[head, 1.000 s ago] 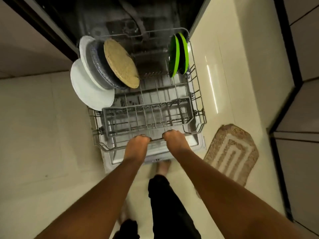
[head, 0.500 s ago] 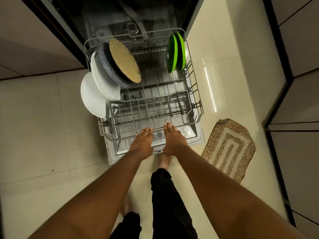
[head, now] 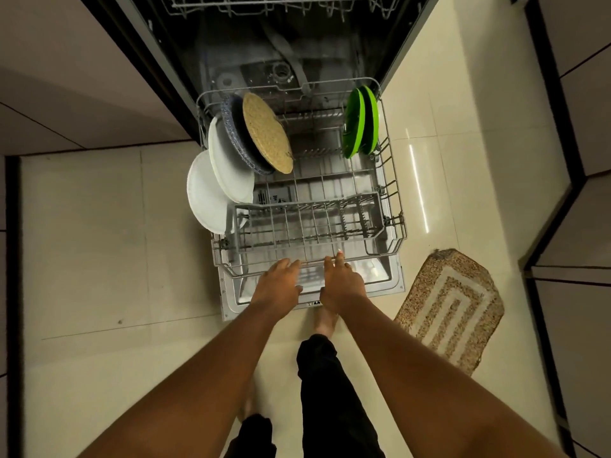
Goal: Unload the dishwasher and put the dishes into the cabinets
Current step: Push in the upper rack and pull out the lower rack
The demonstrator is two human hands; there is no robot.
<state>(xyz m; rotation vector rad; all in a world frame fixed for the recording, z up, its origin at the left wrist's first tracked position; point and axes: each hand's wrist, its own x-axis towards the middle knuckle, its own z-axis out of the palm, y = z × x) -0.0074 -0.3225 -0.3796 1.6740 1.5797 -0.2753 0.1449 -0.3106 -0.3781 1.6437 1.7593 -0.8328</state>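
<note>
Hands first: the left hand [head: 279, 285] and right hand [head: 342, 285] are side by side, palms down, fingers loosely spread and holding nothing, with the fingertips right at the front rail of the lower rack [head: 393, 180]. Can't tell if they actually touch the wire or just sit above it. The rack is pulled out over the dropped-down dishwasher door [head: 383, 285], so the door and rack together fill the floor space straight in front of the person. A long empty wire basket [head: 307, 219] runs across the front of the rack, right behind the fingers. Dishes are all further back: two white plates [head: 211, 190] on edge at the left, the front one sticking out past the rack side, then a dark speckled plate [head: 231, 127] and a round tan woven disc [head: 266, 132] leaning against it. Over on the right rear corner stand two green plates [head: 358, 122], well apart from the left bunch. The upper rack [head: 284, 4] peeks in at the top edge, above the dark tub. A brown and beige mat [head: 451, 305] lies on the tiled floor [head: 99, 242] just right of the door corner. Cabinet fronts [head: 582, 160] line the right side. One bare foot [head: 325, 322] shows below the hands.
</note>
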